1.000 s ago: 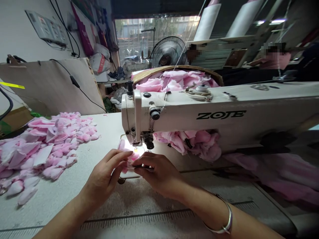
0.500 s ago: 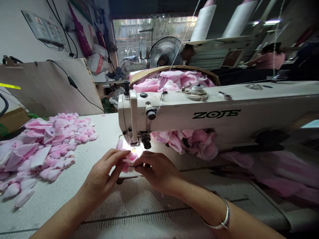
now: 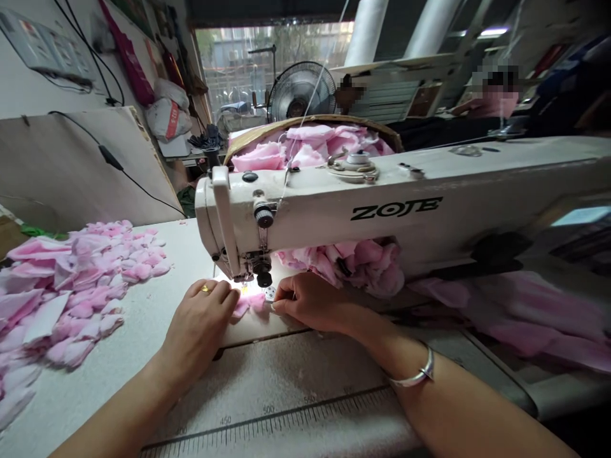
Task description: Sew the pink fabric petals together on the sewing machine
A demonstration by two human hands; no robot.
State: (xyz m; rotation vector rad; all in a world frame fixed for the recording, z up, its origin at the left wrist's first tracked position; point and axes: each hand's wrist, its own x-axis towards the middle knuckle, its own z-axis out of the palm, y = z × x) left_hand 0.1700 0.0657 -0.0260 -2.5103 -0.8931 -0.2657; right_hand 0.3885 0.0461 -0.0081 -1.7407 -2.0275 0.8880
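Observation:
Under the lit needle area of the white sewing machine lies a small pink fabric piece. My left hand, with a ring on one finger, is closed at the piece's left edge; its fingertips are partly hidden. To the right of the piece, my right hand has thumb and fingers pinched together. What is in that pinch, if anything, is too small to make out. Beside the right fingertips shows a small round metal part on the machine bed.
Pink fabric pieces are heaped on the left of the table. A bunch of pink fabric sits behind the machine arm, and more pink cloth lies at right. Behind stand a filled basket and a fan. A person sits farther back.
The view has shifted, so the machine sits farther left. My right hand has moved away from the fabric piece to its right. My left fingers have curled in, and more of the piece shows between the hands.

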